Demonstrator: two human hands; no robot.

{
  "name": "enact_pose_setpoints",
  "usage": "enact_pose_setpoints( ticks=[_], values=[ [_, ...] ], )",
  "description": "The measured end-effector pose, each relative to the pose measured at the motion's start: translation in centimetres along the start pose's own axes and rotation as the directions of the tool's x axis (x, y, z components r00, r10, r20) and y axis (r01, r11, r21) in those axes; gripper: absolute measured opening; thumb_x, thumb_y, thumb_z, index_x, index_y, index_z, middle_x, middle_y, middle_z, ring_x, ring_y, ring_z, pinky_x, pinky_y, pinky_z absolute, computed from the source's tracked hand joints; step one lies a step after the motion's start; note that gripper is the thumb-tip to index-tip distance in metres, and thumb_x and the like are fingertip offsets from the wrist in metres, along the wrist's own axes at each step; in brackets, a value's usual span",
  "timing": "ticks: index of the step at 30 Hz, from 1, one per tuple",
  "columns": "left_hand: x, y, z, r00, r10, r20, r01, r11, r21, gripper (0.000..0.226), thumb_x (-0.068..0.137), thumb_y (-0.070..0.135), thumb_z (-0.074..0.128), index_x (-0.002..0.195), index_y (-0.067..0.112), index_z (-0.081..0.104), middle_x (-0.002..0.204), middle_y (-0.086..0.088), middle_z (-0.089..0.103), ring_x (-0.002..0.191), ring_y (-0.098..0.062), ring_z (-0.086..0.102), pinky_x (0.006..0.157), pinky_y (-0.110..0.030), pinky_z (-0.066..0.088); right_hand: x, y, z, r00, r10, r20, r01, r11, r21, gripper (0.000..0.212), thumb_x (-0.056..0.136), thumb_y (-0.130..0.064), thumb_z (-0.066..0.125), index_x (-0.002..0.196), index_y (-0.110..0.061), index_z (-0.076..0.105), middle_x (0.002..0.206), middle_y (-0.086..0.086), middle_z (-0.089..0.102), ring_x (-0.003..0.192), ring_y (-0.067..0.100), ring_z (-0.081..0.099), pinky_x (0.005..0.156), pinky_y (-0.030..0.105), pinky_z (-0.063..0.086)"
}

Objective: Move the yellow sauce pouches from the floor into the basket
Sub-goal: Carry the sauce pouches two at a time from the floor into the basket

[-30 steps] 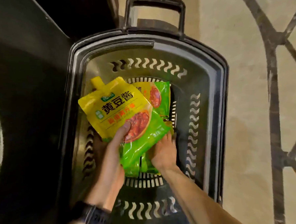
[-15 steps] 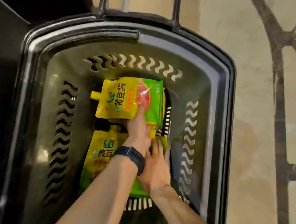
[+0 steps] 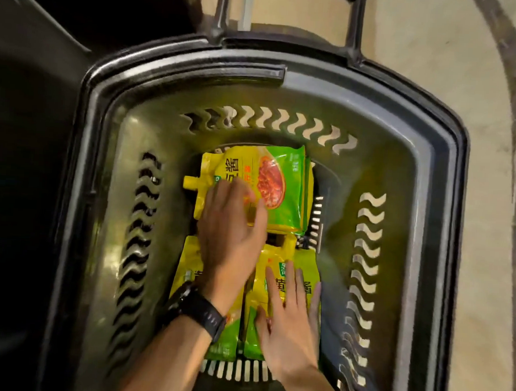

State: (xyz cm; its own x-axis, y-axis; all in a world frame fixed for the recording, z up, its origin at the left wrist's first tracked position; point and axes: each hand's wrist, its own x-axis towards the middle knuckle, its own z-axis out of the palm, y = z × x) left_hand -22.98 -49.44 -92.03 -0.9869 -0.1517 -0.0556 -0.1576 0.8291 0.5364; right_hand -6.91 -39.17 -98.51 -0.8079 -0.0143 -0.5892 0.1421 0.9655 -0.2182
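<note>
A dark plastic basket point(image 3: 107, 187) fills the view, seen from above. On its floor lie yellow-and-green sauce pouches. One pouch point(image 3: 281, 184) lies flat at the far end, spout to the left, on top of others. My left hand point(image 3: 230, 235), with a black watch on the wrist, rests fingers spread on that pouch's near left part. Two more pouches lie side by side nearer me: a left one point(image 3: 187, 269) partly under my left forearm, and a right one point(image 3: 288, 274). My right hand point(image 3: 288, 325) presses flat on the right pouch, fingers apart.
The basket's handle point(image 3: 355, 27) rises at the far rim. Beige floor point(image 3: 489, 207) with a dark curved line lies to the right. A dark surface point(image 3: 23, 153) lies left of the basket. The basket walls have wavy slots.
The pouch my left hand carried now lies flat at the basket's far end. My left hand has slid to its near left part, and my right hand stays flat on the near pouch.
</note>
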Motion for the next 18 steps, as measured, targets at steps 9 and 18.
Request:
enact_pose_setpoints(
  ticks=[9,18],
  values=[
    [0.1,2.4,9.0,0.849,0.337,0.408,-0.494,0.78,0.384,0.057,0.103,0.053,0.025,0.157,0.042,0.013,0.168,-0.008,-0.011,0.152,-0.04,-0.015,0.113,-0.074,-0.006,0.1,0.4,2.2,0.998,-0.053,-0.026,0.051,0.995,-0.083,0.079,0.072,-0.047,0.05,0.145,-0.02,0.041,0.151,0.022,0.043,0.142,0.039,0.039,0.107,0.066,0.025],
    [-1.5,-1.0,3.4,0.904,0.326,0.276,-0.339,0.941,0.001,0.051,0.103,0.025,0.041,0.154,0.029,0.035,0.166,-0.001,0.021,0.155,-0.022,0.012,0.12,-0.061,0.017,0.6,-0.4,-0.4,1.0,-0.011,-0.015,0.011,1.0,0.005,0.071,0.077,-0.041,0.041,0.147,-0.027,0.045,0.163,0.008,0.025,0.151,0.03,0.021,0.113,0.063,0.015]
  ],
)
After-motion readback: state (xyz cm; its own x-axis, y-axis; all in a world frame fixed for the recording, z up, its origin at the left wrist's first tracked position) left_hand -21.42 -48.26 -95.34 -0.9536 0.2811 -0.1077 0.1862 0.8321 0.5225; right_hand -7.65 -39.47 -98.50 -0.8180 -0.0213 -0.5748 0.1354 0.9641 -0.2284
